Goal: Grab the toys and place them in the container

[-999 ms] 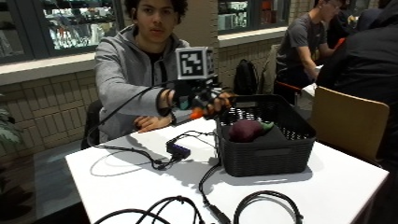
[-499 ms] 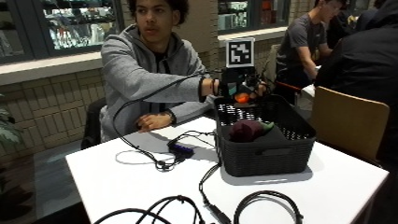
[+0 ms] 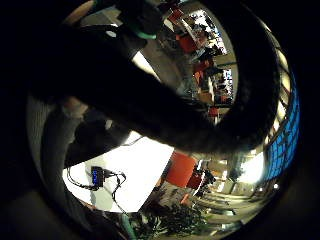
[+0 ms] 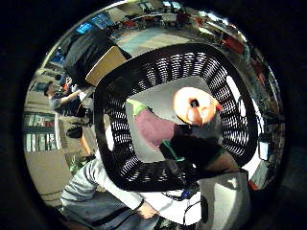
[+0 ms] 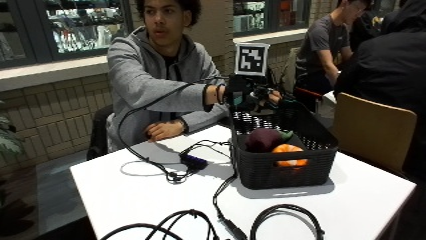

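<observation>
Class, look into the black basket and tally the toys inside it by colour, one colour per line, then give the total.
Orange toy: 1
Dark purple toy with a green tip: 1
Total: 2 toys, both inside the black basket.

We see a white table [image 5: 133, 190] in front of a tan brick wall [image 5: 46, 110] topped by a pale ledge [image 5: 53, 70] and dark-framed windows [image 5: 80, 25]. A wooden chair [image 5: 373, 130] stands at the table's side, and the floor [image 5: 53, 200] beside it is grey.
</observation>
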A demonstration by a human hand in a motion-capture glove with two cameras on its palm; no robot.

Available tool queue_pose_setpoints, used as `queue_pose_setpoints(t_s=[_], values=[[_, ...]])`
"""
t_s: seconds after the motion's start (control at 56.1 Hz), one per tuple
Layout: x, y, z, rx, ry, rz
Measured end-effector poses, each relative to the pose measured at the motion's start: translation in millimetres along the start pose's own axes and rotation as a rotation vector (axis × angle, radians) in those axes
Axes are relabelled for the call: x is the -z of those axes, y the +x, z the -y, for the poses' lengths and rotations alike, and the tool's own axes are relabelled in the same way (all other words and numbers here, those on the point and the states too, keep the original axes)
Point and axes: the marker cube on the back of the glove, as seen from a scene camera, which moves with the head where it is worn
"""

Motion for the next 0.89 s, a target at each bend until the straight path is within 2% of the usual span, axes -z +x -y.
queue_pose_setpoints(t_s=[0.214,0.41,0.892], values=[[-17,36,-38,-0.029,-0.066,-0.136],[-46,71,-132,-0.073,-0.069,-0.259],[-138,120,-378,-0.503,-0.165,0.057]])
